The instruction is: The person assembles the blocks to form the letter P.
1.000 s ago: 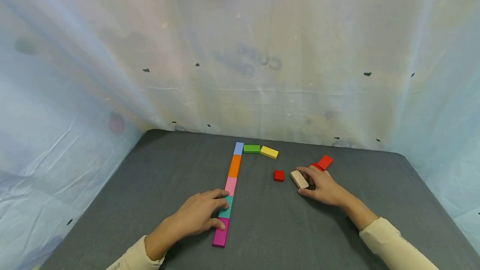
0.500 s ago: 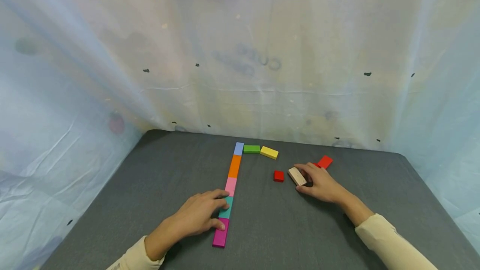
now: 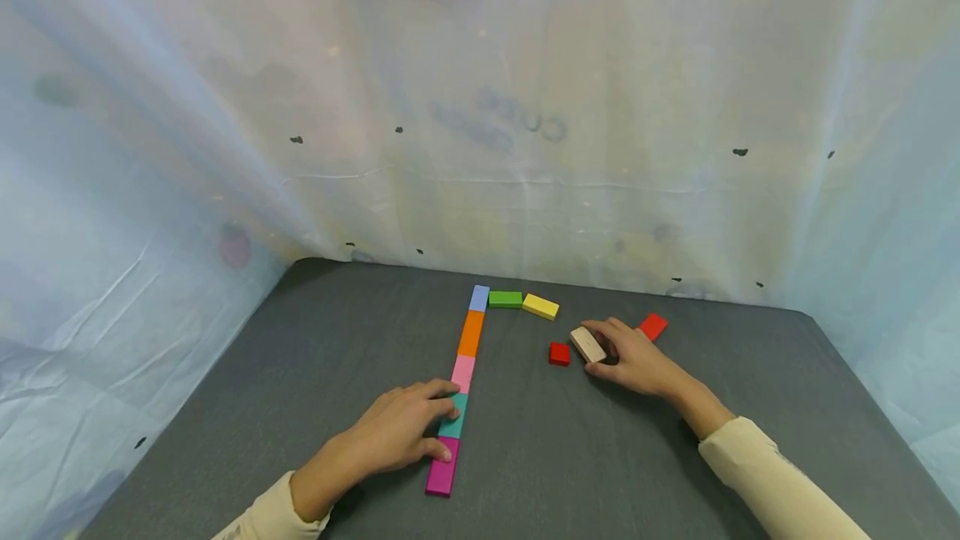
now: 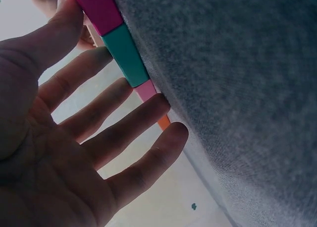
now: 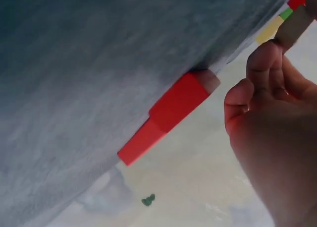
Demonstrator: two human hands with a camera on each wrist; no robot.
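Note:
My right hand [image 3: 633, 358] pinches a plain wooden block [image 3: 587, 344] between thumb and fingers, just right of a small red block [image 3: 559, 353]. My left hand [image 3: 393, 427] lies along a straight row of blocks, fingers extended and loosely spread, fingertips at the row's left edge. Its thumb overlaps the magenta block [image 3: 441, 480]; other fingers reach the teal block [image 3: 456, 423] and the pink block [image 3: 462, 373]. The orange block [image 3: 471, 332] and light blue block [image 3: 479, 298] continue the row. In the right wrist view, the held block's lower end is hidden by fingers.
A green block [image 3: 506, 299] and an angled yellow block [image 3: 541, 307] extend rightward from the row's far end. Beyond my right hand lies a red block [image 3: 653, 326], with another red block [image 5: 181, 100] touching it. Patterned sheeting [image 3: 525, 107] hangs behind the dark cloth-covered table [image 3: 300, 340].
My right hand has carried the wooden block a little leftward and away from me, closer to the small red block. The left hand and the row have stayed put.

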